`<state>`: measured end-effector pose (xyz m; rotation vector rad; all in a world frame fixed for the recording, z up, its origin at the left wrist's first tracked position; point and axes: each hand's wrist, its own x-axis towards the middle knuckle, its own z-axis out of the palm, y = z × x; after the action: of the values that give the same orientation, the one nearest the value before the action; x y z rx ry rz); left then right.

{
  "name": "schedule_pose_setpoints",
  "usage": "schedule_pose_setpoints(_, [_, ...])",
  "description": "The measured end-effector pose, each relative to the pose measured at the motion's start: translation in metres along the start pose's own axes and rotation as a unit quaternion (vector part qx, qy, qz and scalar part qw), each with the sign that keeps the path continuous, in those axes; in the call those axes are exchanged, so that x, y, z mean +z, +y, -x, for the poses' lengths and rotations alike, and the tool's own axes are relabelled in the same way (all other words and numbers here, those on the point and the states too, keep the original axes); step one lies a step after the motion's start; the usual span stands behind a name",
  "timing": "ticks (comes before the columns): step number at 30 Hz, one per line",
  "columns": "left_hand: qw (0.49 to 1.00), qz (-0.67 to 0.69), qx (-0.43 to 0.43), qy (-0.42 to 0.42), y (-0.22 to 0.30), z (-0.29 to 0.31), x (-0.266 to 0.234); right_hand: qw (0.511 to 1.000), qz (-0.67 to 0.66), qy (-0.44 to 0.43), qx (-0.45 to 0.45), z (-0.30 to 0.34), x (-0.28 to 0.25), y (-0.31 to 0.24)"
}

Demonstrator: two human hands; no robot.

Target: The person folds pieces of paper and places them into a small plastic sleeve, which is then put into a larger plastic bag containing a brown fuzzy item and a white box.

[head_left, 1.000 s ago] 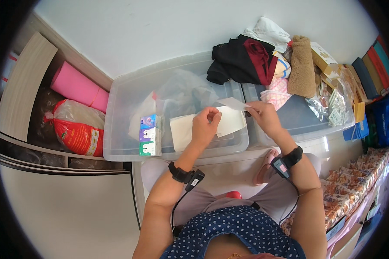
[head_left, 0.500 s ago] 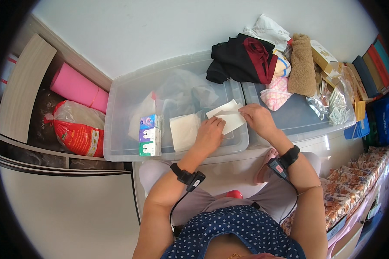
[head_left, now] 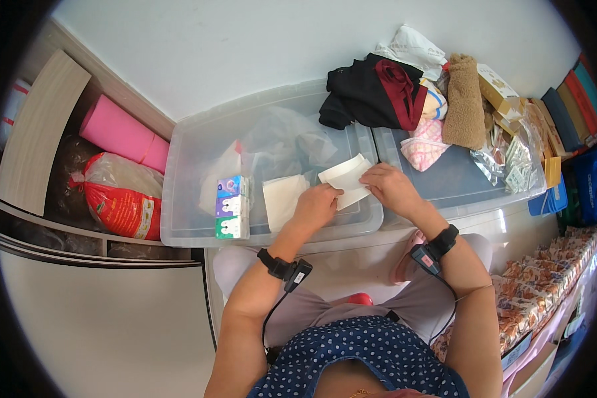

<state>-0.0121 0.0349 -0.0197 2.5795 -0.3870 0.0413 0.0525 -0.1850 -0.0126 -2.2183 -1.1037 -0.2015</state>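
Observation:
A cream-white paper sheet [head_left: 345,174], partly folded over, lies on the translucent plastic bin lid [head_left: 192,224] in front of me. My right hand [head_left: 393,190] pinches its right edge between thumb and fingers. At its lower left corner, my left hand [head_left: 317,207] has its fingers curled together on the paper. Just left of that hand rests a flat stack of similar cream-white sheets [head_left: 282,199]. Further left, small tissue packs [head_left: 231,207] in blue, purple and green form a wrapped column. Behind them is thin clear plastic wrap [head_left: 272,136].
A second bin [head_left: 438,189] on the right carries black and maroon clothing [head_left: 371,89], a rolled brown towel [head_left: 464,103], a pink checked cloth [head_left: 423,144] and boxes. On the left, a shelf holds a pink roll [head_left: 123,136] and a red-and-clear bag [head_left: 123,199].
The paper's upper layer has shifted and now lies flatter. My right hand has slid slightly left and down along its edge, and my left hand has moved a little left.

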Motion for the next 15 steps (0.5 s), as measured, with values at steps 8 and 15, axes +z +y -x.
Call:
schedule_pose_setpoints(8, [0.998,-0.011,0.062,-0.004,0.003,0.001,-0.006,1.000,0.002,-0.025,0.008,0.000,-0.003,-0.002])
schedule_pose_setpoints(15, [0.996,-0.013,0.088,0.016,-0.002,-0.001,-0.004,0.999,0.007,-0.037,0.016,0.001,-0.001,0.000])
